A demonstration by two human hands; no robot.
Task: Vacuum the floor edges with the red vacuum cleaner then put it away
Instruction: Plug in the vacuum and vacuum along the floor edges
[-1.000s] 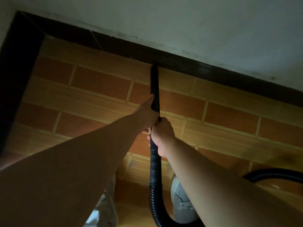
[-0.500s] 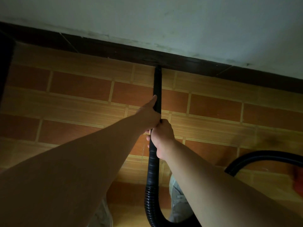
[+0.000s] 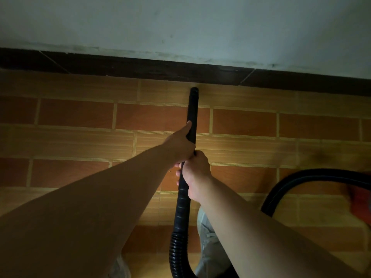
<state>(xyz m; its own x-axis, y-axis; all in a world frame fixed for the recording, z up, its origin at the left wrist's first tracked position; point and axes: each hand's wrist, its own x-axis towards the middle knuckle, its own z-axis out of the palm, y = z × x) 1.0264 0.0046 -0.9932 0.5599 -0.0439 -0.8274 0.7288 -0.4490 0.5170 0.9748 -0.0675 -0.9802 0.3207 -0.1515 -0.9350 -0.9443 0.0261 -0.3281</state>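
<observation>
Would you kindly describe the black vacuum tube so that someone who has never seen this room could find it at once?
Find the dark skirting board at the foot of the pale wall, above the brick-patterned floor. The tube points at it, tip close by, with the left hand holding it ahead of the right hand. Unlike the ribbed hose behind it, it is smooth and straight.

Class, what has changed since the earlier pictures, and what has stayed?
The nozzle tube moved right along the skirting, away from the corner; the red vacuum came into view. The left hand and right hand still grip the tube.
</observation>
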